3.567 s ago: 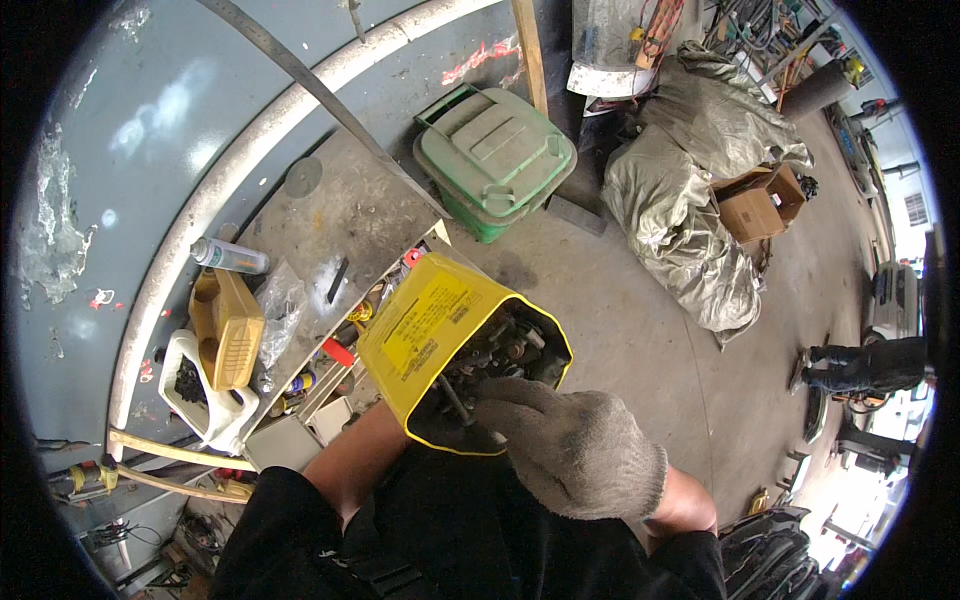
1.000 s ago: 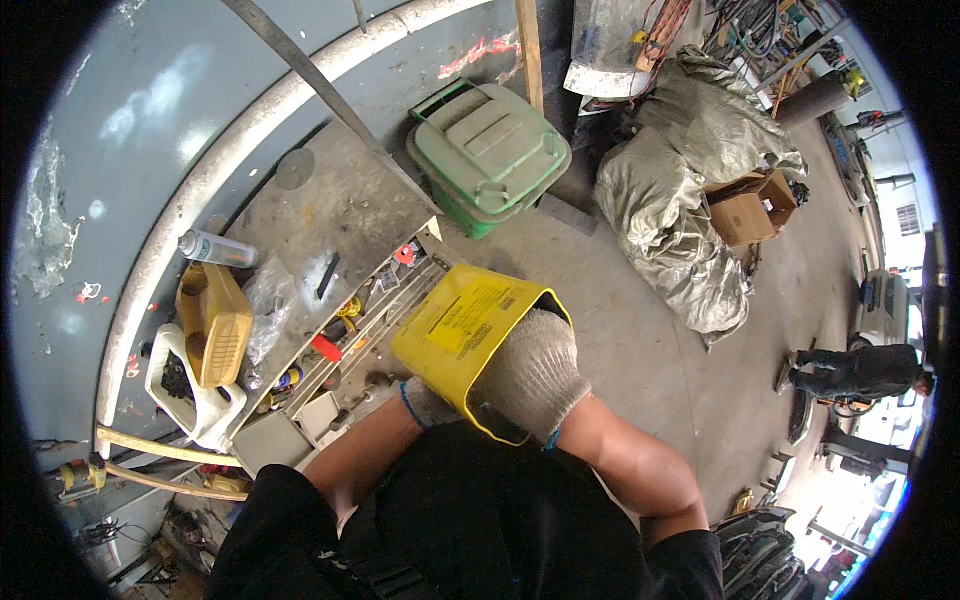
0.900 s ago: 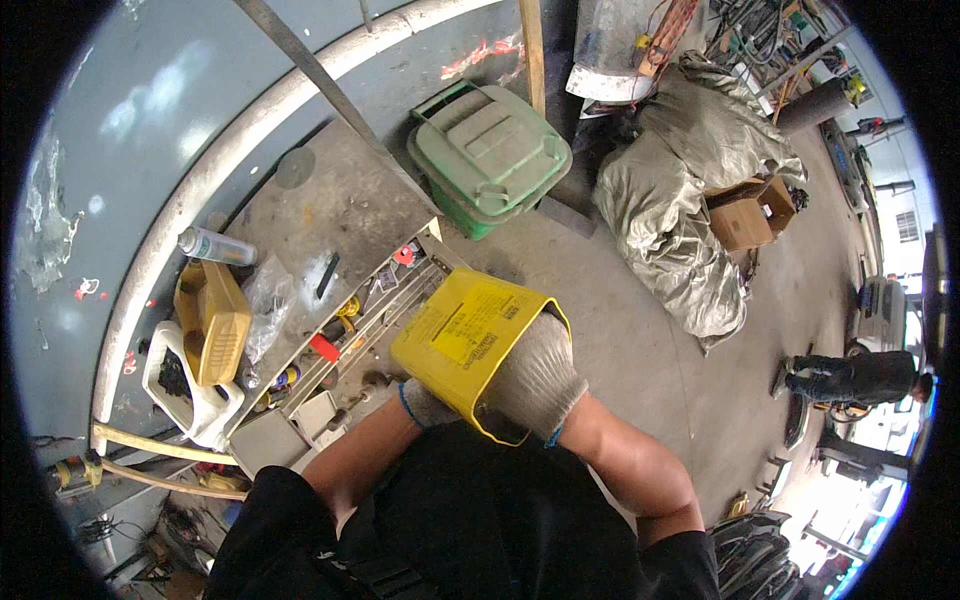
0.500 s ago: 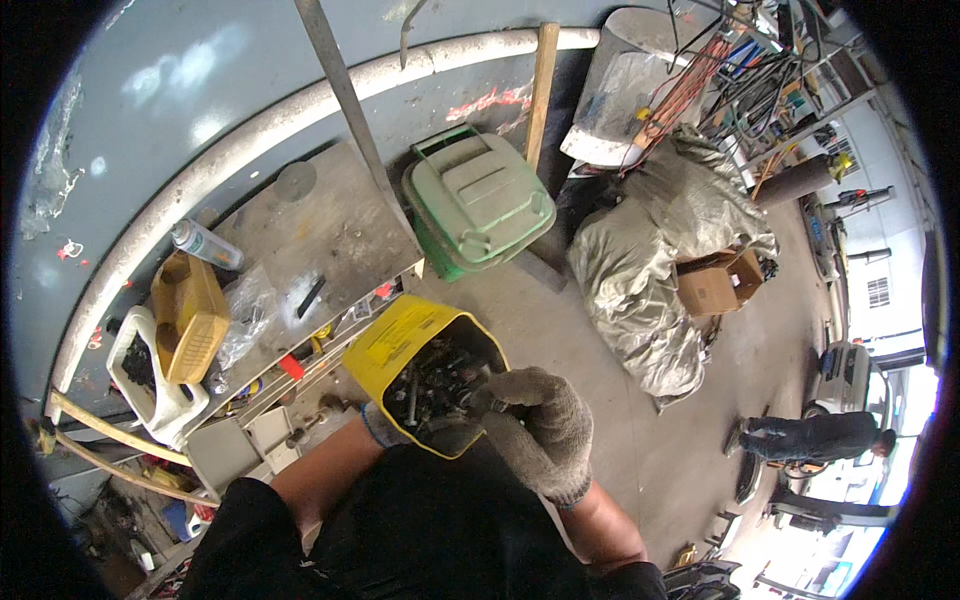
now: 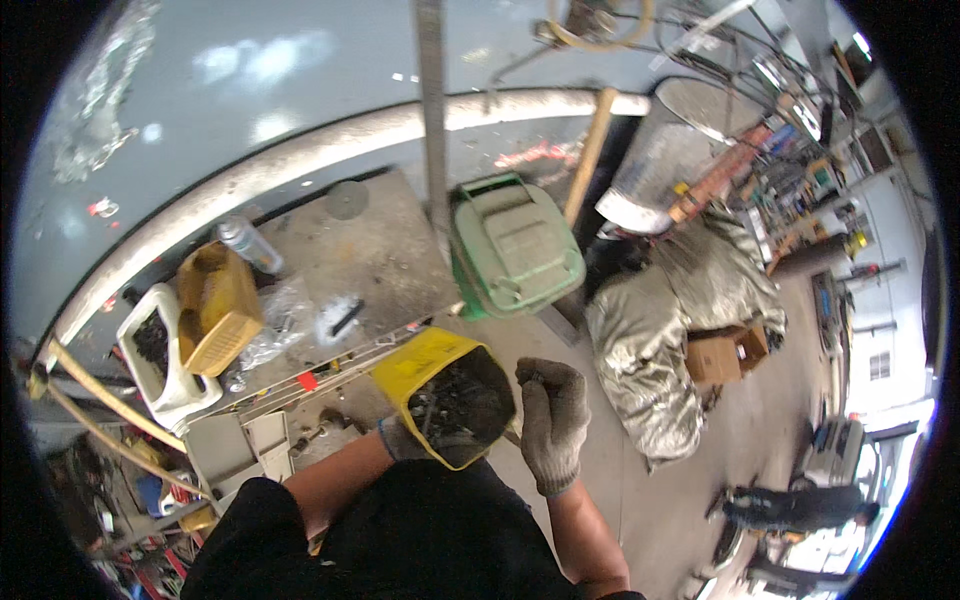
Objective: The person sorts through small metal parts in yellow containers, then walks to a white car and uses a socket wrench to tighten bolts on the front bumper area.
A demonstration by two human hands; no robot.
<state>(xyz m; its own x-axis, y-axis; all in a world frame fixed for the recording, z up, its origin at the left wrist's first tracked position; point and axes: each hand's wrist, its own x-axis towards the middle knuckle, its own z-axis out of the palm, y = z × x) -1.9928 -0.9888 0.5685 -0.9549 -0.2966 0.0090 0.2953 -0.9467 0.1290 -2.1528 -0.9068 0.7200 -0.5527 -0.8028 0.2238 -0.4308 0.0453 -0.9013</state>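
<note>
head view: yellow container, tilted before the torso; small dark parts inside. left hand, gloved, against its lower side; fingers hidden, state cannot be told. right hand, gloved, just beside its mouth; fingers bunched together, anything pinched indiscernible.

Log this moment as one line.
left hand: holding yellow container, small dark parts inside | right hand: beside its opening, grip unclear | nearby: green bin, workbench

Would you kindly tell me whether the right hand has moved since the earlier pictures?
Yes: the right hand has left the yellow container and appears nearer the green bin.
</note>
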